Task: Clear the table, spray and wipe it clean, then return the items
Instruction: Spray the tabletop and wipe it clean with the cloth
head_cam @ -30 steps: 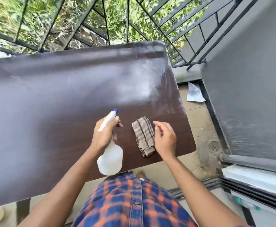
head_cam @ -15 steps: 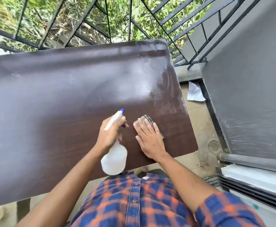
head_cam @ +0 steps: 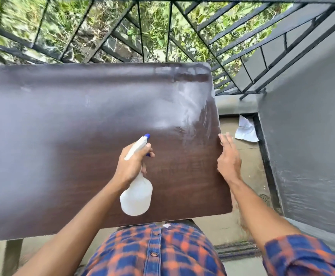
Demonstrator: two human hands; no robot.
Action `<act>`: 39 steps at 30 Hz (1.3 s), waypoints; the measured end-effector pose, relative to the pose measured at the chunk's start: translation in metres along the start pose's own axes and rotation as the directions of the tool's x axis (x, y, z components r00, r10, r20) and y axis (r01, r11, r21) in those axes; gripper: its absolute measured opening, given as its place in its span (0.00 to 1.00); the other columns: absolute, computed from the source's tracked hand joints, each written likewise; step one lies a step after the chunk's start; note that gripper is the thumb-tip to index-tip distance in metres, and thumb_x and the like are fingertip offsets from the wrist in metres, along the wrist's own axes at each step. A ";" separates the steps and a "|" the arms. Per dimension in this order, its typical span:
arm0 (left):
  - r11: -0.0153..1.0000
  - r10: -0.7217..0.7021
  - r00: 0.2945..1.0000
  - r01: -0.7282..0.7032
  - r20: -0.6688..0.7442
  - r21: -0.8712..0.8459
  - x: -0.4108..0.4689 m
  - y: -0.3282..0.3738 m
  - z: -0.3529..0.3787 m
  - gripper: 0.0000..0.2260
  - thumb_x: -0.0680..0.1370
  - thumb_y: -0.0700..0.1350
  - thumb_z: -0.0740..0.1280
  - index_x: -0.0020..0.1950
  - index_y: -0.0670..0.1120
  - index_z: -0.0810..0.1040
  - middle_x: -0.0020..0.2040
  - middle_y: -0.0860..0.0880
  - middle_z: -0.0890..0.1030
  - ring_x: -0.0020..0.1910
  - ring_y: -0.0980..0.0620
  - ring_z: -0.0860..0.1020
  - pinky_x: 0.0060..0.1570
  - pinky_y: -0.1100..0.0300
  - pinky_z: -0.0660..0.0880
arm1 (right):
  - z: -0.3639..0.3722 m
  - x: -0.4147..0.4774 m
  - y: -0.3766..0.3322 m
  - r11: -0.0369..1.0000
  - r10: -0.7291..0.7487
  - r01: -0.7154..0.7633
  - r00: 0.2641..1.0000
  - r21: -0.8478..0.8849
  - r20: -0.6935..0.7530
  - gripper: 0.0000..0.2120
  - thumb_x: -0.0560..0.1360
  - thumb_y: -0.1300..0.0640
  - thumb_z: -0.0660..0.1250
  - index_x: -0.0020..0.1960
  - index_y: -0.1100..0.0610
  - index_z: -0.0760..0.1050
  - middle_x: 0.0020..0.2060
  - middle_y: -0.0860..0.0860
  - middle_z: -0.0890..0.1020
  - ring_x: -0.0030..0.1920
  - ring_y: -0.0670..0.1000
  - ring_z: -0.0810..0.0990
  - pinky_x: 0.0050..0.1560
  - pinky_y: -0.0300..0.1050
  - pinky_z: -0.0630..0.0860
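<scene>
Left hand (head_cam: pixel 131 166) grips spray bottle (head_cam: pixel 137 196) (nozzle forward); right hand (head_cam: pixel 228 160), fingers straight, at table (head_cam: pixel 63 126) edge.

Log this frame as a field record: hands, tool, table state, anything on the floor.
left hand: grips spray bottle by the neck, nozzle pointing away over the table
right hand: fingers straight, at the table's right edge, nothing visibly held
table: dark brown top, whitish smears near the far right corner
floor: white paper scrap, right of the table
</scene>
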State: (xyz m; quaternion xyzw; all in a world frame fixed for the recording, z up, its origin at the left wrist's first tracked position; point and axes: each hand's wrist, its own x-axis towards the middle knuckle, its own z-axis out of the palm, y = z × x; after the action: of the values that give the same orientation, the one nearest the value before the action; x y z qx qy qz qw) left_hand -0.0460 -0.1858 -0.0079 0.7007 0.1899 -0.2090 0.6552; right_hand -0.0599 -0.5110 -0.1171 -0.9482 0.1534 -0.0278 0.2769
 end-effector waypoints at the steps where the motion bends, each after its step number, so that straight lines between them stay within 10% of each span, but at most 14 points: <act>1: 1.000 -0.006 1.000 0.006 -0.006 -0.009 0.001 0.001 0.003 0.18 0.77 0.53 0.67 0.46 0.37 0.80 0.45 0.37 0.83 0.20 0.47 0.69 0.27 0.57 0.70 | -0.002 0.004 -0.005 0.999 -0.006 0.007 0.999 0.034 -0.040 0.29 0.77 0.74 0.55 0.74 0.55 0.71 0.76 0.53 0.69 0.78 0.53 0.63 0.75 0.59 0.64; 6: 1.000 -0.004 1.000 0.005 -0.022 0.022 -0.003 0.002 0.002 0.16 0.77 0.53 0.66 0.45 0.39 0.80 0.45 0.38 0.83 0.21 0.46 0.68 0.31 0.53 0.70 | 0.019 -0.029 -0.061 0.901 -0.422 0.419 0.907 0.111 0.005 0.31 0.75 0.74 0.52 0.73 0.57 0.73 0.75 0.53 0.70 0.78 0.52 0.64 0.77 0.54 0.63; 11: 0.994 0.017 1.000 -0.017 0.004 0.110 -0.019 -0.004 -0.022 0.14 0.79 0.49 0.66 0.43 0.38 0.79 0.44 0.39 0.83 0.22 0.47 0.69 0.27 0.56 0.69 | 0.071 -0.118 -0.115 0.612 -0.791 0.723 0.567 0.321 0.232 0.30 0.71 0.76 0.58 0.71 0.61 0.75 0.72 0.57 0.74 0.74 0.60 0.69 0.72 0.56 0.70; 18: 0.978 -0.015 0.990 0.044 -0.142 0.202 -0.044 -0.029 -0.081 0.11 0.83 0.42 0.65 0.44 0.38 0.80 0.44 0.41 0.84 0.21 0.50 0.68 0.27 0.59 0.69 | 0.101 -0.160 -0.116 0.303 -0.822 0.930 0.144 0.209 0.551 0.30 0.74 0.56 0.65 0.76 0.48 0.68 0.77 0.45 0.68 0.76 0.51 0.66 0.75 0.54 0.63; 21: 0.980 -0.034 0.986 0.065 -0.165 0.187 -0.045 -0.036 -0.090 0.12 0.84 0.43 0.65 0.45 0.37 0.80 0.45 0.40 0.84 0.21 0.49 0.68 0.30 0.55 0.69 | 0.101 -0.157 -0.102 0.420 -0.801 0.900 0.304 0.121 0.516 0.32 0.74 0.56 0.63 0.78 0.47 0.64 0.78 0.45 0.64 0.78 0.50 0.63 0.77 0.55 0.60; 25: 0.988 -0.026 0.993 0.044 -0.119 0.146 -0.040 -0.034 -0.083 0.12 0.81 0.46 0.66 0.44 0.39 0.79 0.44 0.42 0.84 0.21 0.48 0.67 0.29 0.58 0.69 | 0.064 -0.128 -0.047 0.799 -0.528 0.588 0.786 -0.127 0.322 0.32 0.76 0.61 0.63 0.77 0.43 0.65 0.78 0.43 0.65 0.78 0.50 0.63 0.74 0.55 0.62; 28: 0.989 -0.010 0.997 0.021 -0.072 0.149 -0.035 -0.030 -0.071 0.13 0.80 0.48 0.65 0.43 0.40 0.79 0.43 0.44 0.84 0.19 0.49 0.68 0.28 0.59 0.69 | 0.031 -0.097 0.006 0.918 -0.287 0.334 0.931 -0.212 0.225 0.30 0.77 0.65 0.58 0.77 0.48 0.66 0.78 0.46 0.65 0.79 0.52 0.61 0.75 0.55 0.63; 33: 0.994 0.009 1.000 -0.009 0.005 0.110 -0.025 -0.022 -0.055 0.13 0.80 0.48 0.66 0.43 0.39 0.79 0.46 0.40 0.83 0.20 0.48 0.68 0.31 0.53 0.69 | 0.012 -0.082 0.024 0.995 0.048 -0.055 0.995 -0.077 -0.091 0.26 0.78 0.74 0.55 0.73 0.60 0.72 0.74 0.55 0.70 0.76 0.59 0.65 0.72 0.63 0.67; 36: 0.993 0.024 0.999 -0.027 0.027 0.114 -0.024 -0.021 -0.050 0.12 0.82 0.46 0.65 0.43 0.39 0.79 0.46 0.39 0.83 0.20 0.48 0.68 0.31 0.52 0.69 | 0.030 -0.094 -0.028 0.977 -0.215 0.215 0.974 -0.002 -0.071 0.26 0.77 0.75 0.55 0.71 0.61 0.75 0.72 0.58 0.74 0.75 0.62 0.68 0.71 0.63 0.69; 39: 0.988 0.035 0.999 -0.039 0.028 0.151 -0.025 -0.024 -0.050 0.11 0.83 0.42 0.64 0.44 0.39 0.79 0.45 0.39 0.84 0.20 0.48 0.68 0.32 0.53 0.69 | 0.066 -0.128 -0.094 0.815 -0.579 0.567 0.800 0.118 0.156 0.29 0.74 0.74 0.62 0.72 0.58 0.74 0.73 0.55 0.73 0.76 0.58 0.67 0.68 0.59 0.72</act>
State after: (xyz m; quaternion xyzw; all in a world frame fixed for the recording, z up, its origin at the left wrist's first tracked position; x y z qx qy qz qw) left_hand -0.0779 -0.1337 -0.0122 0.7491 0.1523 -0.2195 0.6062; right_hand -0.1471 -0.3623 -0.1189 -0.9390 -0.1674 -0.0273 0.2992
